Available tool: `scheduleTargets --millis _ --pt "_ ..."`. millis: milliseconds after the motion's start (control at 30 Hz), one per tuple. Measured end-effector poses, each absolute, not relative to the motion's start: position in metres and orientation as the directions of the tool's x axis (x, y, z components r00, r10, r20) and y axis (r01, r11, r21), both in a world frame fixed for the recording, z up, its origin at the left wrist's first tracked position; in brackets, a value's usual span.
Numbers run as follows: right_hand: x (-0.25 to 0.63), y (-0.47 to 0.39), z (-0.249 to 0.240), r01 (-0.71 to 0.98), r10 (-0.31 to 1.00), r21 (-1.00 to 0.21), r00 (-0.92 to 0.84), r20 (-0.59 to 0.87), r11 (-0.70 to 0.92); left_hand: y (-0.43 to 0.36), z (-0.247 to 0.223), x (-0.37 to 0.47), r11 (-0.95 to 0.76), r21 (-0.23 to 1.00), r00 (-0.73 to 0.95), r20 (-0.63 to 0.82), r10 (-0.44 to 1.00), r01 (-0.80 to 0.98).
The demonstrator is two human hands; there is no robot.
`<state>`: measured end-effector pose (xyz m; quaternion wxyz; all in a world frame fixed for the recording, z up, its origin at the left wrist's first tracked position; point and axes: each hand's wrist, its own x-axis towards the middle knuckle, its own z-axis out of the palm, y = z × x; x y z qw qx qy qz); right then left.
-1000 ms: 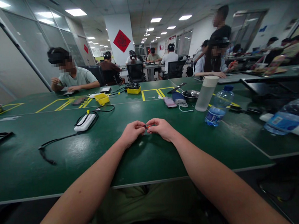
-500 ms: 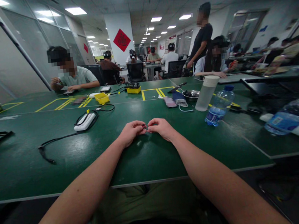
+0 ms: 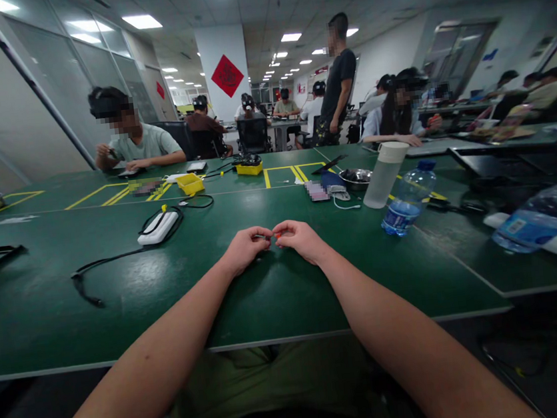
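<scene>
Over the green table [image 3: 269,304], my left hand [image 3: 247,247] and my right hand [image 3: 299,240] meet fingertip to fingertip. Both are closed in a pinch. A tiny orange-red piece [image 3: 277,236] shows at the right hand's thumb and fingertips; its kind is too small to make out. Between the left thumb and fingers something small and dark may sit, mostly hidden by the fingers. Both forearms reach in from the table's near edge.
To the left lies a white power bank [image 3: 160,228] with a black cable [image 3: 103,261]. Yellow trays [image 3: 190,183] stand farther back. On the right are a frosted bottle [image 3: 385,176], a water bottle [image 3: 411,200] and a metal bowl [image 3: 355,179]. Several people sit beyond.
My fingertips have shifted slightly; the reddish bit at the left fingers is now less visible, and orange shows at the right ones. A standing person in the background has moved left.
</scene>
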<state>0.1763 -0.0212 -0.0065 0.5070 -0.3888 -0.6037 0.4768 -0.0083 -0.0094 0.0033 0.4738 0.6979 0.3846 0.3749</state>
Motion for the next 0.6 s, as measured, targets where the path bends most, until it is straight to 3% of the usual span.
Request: scheduleTargets --millis 267,600 --pt "0.1764 -0.0219 -0.0056 0.051 0.949 -0.962 -0.185 0.256 0.269 -0.0126 0.0100 -0.0051 -0.307 0.945 0.462 0.223 0.858 0.114" --pt "0.1742 -0.0257 -0.0007 -0.043 0.969 -0.985 -0.178 0.172 0.167 -0.0147 0.0108 -0.0072 -0.342 0.901 0.419 0.211 0.883 0.267"
